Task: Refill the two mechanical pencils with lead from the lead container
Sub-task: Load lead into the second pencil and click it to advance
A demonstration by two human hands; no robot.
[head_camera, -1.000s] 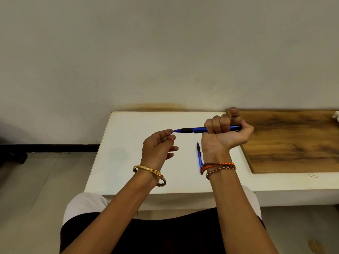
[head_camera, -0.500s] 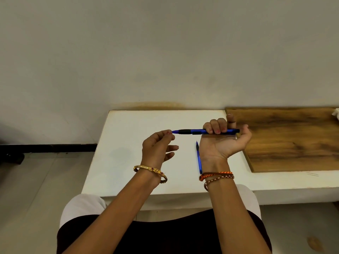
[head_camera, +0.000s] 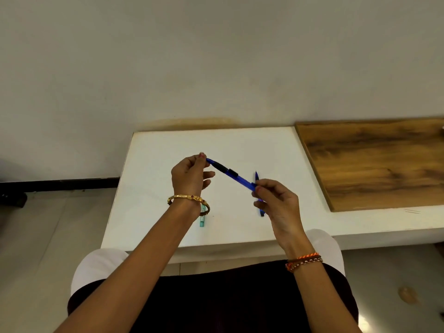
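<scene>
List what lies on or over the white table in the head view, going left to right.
left hand → teal lead container lying on the white table → blue mechanical pencil held between both hands → second blue pencil lying on the table → right hand → wooden board.

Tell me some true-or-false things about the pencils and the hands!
1. Both hands hold one blue pencil. True: the left hand pinches its tip end, the right hand its back end.
2. The second pencil lies on the wooden board. False: it lies on the white table.
3. The lead container lies on the table near the left wrist. True.
4. The held pencil is red. False: it is blue with a black grip.
</scene>
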